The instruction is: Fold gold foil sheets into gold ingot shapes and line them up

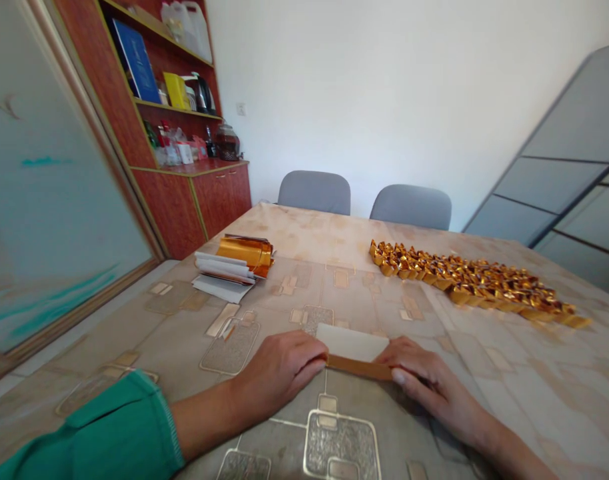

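A white paper sheet (352, 342) lies flat on the table, its near edge folded over into a gold-orange strip (359, 367). My left hand (279, 373) presses and pinches the strip's left end. My right hand (424, 380) holds its right end, fingers over the fold. Further left stands a stack of white sheets (222, 277) with curled gold foil (247, 253) on top. A long heap of small folded gold-paper pieces (469, 283) spreads across the right of the table, beyond my right hand's reach.
A patterned beige tablecloth (294, 233) covers the table. Two grey chairs (314, 192) stand at its far side. A red-brown cabinet (184, 200) with shelves of bottles and boxes is at the back left. Glass panels stand at both sides.
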A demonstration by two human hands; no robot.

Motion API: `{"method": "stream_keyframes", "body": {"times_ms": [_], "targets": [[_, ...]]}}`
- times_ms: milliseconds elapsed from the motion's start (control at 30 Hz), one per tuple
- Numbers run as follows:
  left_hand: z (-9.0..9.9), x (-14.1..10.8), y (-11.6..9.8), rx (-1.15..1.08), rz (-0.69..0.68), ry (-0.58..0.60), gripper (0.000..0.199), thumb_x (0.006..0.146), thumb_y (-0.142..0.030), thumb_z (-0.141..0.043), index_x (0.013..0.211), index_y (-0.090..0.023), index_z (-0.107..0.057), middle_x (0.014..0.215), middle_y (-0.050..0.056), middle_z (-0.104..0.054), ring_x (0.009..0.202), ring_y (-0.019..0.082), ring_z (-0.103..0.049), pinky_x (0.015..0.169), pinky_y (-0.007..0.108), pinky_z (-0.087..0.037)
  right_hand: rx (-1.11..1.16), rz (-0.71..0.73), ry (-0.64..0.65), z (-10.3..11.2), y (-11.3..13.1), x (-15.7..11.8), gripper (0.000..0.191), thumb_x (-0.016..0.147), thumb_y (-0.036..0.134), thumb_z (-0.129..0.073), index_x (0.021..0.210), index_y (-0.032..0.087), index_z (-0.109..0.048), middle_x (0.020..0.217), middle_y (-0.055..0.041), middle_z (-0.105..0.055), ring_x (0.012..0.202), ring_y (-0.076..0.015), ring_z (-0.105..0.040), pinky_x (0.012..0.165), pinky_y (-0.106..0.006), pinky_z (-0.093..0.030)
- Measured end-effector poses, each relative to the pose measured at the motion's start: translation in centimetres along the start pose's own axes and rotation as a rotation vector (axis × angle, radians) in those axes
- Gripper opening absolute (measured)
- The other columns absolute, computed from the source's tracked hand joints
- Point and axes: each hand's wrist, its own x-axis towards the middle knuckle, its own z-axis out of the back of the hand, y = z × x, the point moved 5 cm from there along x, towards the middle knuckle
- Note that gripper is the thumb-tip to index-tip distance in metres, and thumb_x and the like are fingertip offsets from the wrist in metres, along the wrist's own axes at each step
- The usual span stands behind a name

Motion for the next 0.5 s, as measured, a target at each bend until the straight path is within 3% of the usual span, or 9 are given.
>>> {"method": "stream_keyframes", "body": {"times_ms": [100,233,367,500], "targets": [[-0.3,0.5,0.2,0.013,0.089,-0.009,0.019,0.093,-0.021,-0.056,0.111,-0.020,-0.058,0.090,0.002,-0.071,0.079,0.019,-0.068,0.071,0.029,-0.054,-0.023,-0.177,-0.147,0.4,-1.4,0.4,0.041,0.099,0.044,-0.045,0.068,0.022,-0.063,0.070,-0.0030,-0.063,0.071,-0.0211,-0.061,0.066,-0.032,-0.048],[-0.4,1.5,0.0,0.031,0.036,-0.057,0.042,0.092,-0.014,-0.055,0.132,-0.023,-0.047,0.118,0.007,-0.070,0.101,0.020,-0.069,0.085,0.032,-0.057,-0.113,-0.277,-0.233,0.2,-2.2,1.1,0.037,0.095,0.043,-0.049,0.068,0.023,-0.064,0.069,-0.0024,-0.064,0.068,-0.0207,-0.060,0.062,-0.031,-0.045],[-0.8,1.8,0.1,0.146,-0.045,-0.077,0.029,0.096,-0.018,-0.051,0.124,-0.024,-0.057,0.146,0.013,-0.051,0.110,0.022,-0.067,0.087,0.035,-0.057,-0.284,-0.262,-0.271,0.1,-2.2,1.7,0.028,0.090,0.038,-0.057,0.066,0.023,-0.064,0.068,-0.0032,-0.063,0.068,-0.0222,-0.059,0.063,-0.032,-0.043],[-1.5,1.4,0.0,0.239,-0.127,-0.032,0.026,0.097,-0.020,-0.052,0.120,-0.025,-0.063,0.149,0.011,-0.048,0.102,0.021,-0.068,0.083,0.036,-0.058,-0.363,-0.276,-0.276,0.0,-2.8,1.6,0.026,0.089,0.035,-0.060,0.067,0.023,-0.062,0.068,-0.0028,-0.062,0.067,-0.0214,-0.057,0.062,-0.032,-0.041]]}}
